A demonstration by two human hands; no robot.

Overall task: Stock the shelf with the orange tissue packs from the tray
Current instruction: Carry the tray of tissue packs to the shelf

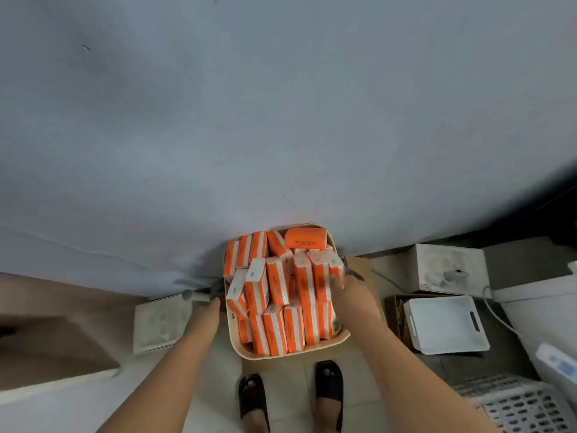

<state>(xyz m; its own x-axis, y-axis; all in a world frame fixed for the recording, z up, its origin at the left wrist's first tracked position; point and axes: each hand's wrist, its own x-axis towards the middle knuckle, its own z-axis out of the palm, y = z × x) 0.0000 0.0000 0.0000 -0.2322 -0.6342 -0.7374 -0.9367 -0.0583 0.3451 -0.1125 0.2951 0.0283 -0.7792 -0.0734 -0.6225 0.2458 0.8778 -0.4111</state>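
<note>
Orange-and-white striped tissue packs point(282, 285) stand crowded in the cream rounded-square tray point(237, 342) at six o'clock. My left hand point(204, 314) sits just beside its nine o'clock rim, fingers straight. My right hand point(346, 295) lies on the three o'clock packs, grip too blurred to tell.

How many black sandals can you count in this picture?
2. The left sandal is on the floor, on the near side of the tray. The right sandal is beside it, closer to the tray. Neither is hidden.
</note>
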